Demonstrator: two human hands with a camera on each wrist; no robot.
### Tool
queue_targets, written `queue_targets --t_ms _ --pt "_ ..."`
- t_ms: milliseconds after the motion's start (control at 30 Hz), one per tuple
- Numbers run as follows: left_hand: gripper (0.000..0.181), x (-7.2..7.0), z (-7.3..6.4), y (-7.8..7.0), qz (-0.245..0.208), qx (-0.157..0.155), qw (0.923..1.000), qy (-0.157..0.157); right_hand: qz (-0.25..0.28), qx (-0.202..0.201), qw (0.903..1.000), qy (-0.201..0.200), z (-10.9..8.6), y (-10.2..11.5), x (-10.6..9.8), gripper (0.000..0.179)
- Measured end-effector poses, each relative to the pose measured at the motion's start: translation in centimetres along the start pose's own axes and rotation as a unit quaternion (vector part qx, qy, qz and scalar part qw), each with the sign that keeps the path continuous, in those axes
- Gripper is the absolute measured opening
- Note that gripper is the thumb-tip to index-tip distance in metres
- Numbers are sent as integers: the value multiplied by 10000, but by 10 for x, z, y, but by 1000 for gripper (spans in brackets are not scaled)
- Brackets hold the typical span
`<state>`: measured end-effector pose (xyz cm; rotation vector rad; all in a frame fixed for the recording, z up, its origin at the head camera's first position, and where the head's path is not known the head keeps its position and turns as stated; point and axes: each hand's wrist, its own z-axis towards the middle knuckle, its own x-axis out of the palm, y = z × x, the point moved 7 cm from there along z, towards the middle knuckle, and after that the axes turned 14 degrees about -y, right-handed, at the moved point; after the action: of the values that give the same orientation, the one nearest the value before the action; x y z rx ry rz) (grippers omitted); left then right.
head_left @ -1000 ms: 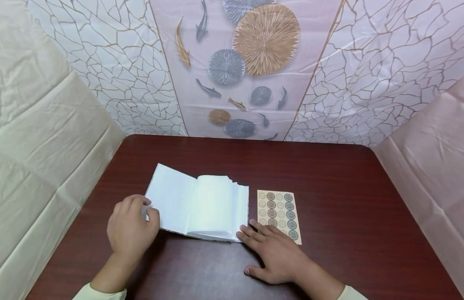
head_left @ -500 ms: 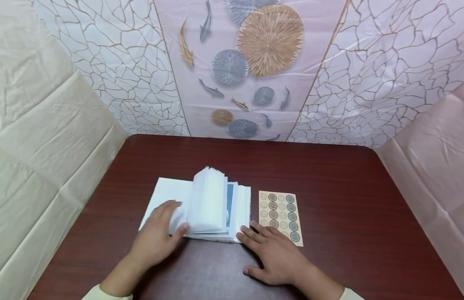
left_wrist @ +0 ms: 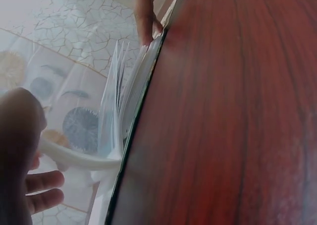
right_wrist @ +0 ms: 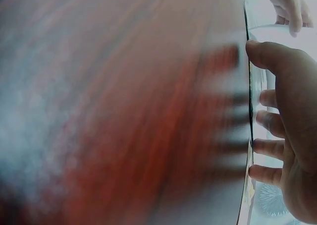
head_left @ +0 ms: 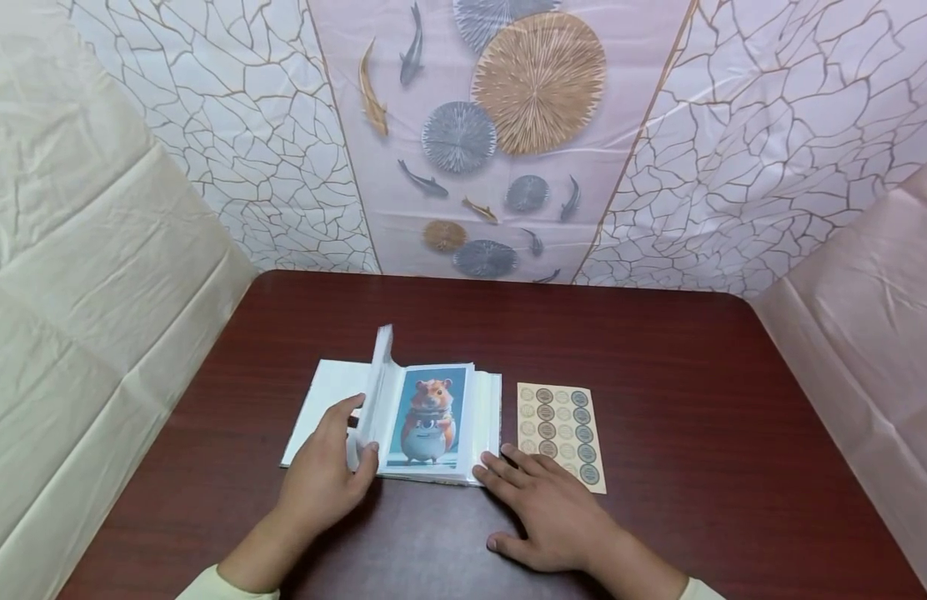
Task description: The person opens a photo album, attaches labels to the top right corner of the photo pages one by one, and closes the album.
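Photo album lies open on a dark red-brown table, left of center, its white inside cover flat at the left. A person's left hand pinches a sheaf of white pages between thumb and fingers, the pages standing nearly upright above the album. To the right of the sheaf, a picture shows an orange-and-white furry animal against blue. The right hand keeps its grip loose, fingers spread and tips at the album's lower right corner. Just beside the album, a sheet of round stickers lies on the table, partly hidden behind that hand. Pale sleeves show at both wrists.
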<state>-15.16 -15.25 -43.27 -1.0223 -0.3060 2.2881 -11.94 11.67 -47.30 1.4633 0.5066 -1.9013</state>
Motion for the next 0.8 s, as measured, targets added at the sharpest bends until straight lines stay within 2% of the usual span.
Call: queue_targets --t_ms 100,233,367,500,567,633,733,800 --pt "63 -8 1 4 36 -74 9989 -454 8 6 10000 8 1 0 -1 77" --pt "56 -18 3 9 329 -119 9944 -1002 29 24 10000 33 1 0 -1 77" --pt "41 -25 5 12 838 -34 9880 -1299 28 30 10000 44 1 0 0 77" --pt "31 -25 7 13 1055 56 9855 -1330 20 28 10000 19 1 1 0 77" --pt "29 -21 8 11 938 168 9881 -1207 24 29 10000 -19 1 1 0 78" --pt "28 -13 8 6 717 374 9924 -925 35 27 10000 -52 0 1 1 78" --pt "23 4 4 -6 335 795 9962 -134 44 28 9999 -89 0 1 1 79" --pt "23 18 -1 -15 171 1054 9928 549 32 24 9999 -102 0 1 1 79"
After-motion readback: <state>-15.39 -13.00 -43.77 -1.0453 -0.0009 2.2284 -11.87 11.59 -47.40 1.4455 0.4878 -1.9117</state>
